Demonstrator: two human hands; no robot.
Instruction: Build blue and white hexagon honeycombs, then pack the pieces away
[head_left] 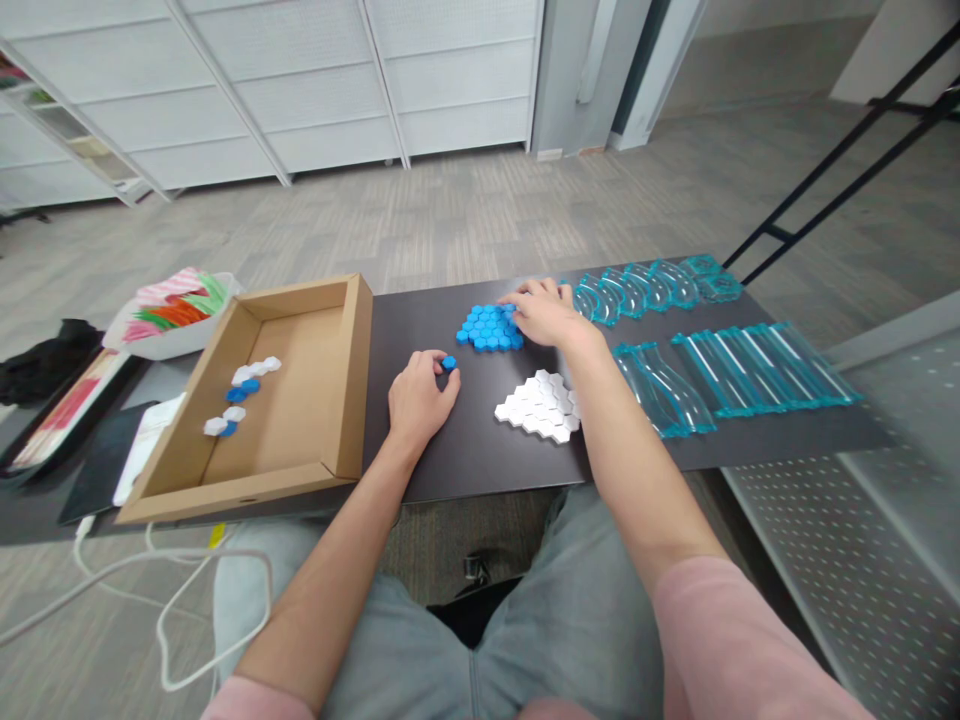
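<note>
Your left hand pinches a single blue hexagonal piece between thumb and fingers, just right of the cardboard box. Your right hand touches the right edge of the blue cluster at the table's far side; you cannot tell whether its curled fingers grip anything. The white cluster lies nearer you.

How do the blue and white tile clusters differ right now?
The blue cluster lies farther away than the white cluster. The right hand is at the blue cluster's edge; neither hand is at the white cluster. Both are hexagonal tiles on the dark table.
</note>
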